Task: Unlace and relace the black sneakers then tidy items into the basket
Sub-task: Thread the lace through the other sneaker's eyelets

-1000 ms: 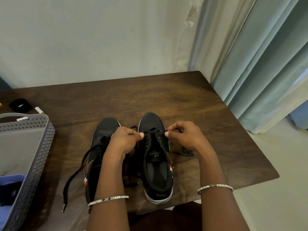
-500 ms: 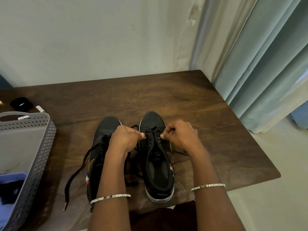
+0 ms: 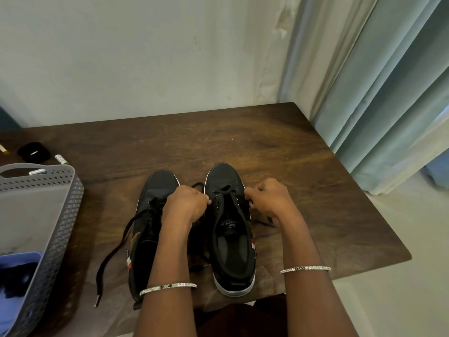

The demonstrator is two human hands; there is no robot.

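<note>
Since half a second ago the right hand (image 3: 269, 200) has drawn a little outward to the right, widening the gap between the two hands over the shoe.

Head view: two black sneakers stand side by side on the brown wooden table (image 3: 255, 142), near its front edge. Their long axes run from the person toward the wall, toes pointing away and heels toward the near edge. The right sneaker (image 3: 230, 242) sits slightly farther forward than the left sneaker (image 3: 151, 215). The left hand (image 3: 185, 205) is curled, fingertips pinching the lace (image 3: 227, 190) at the left toe-end eyelets of the right sneaker. The right hand is curled too, gripping the same lace on the shoe's right side, so the lace crosses between them. A loose lace (image 3: 114, 249) trails from the left sneaker across the table toward the near edge. The grey perforated basket (image 3: 63, 227) stands at the left, well apart from the sneakers.
</note>
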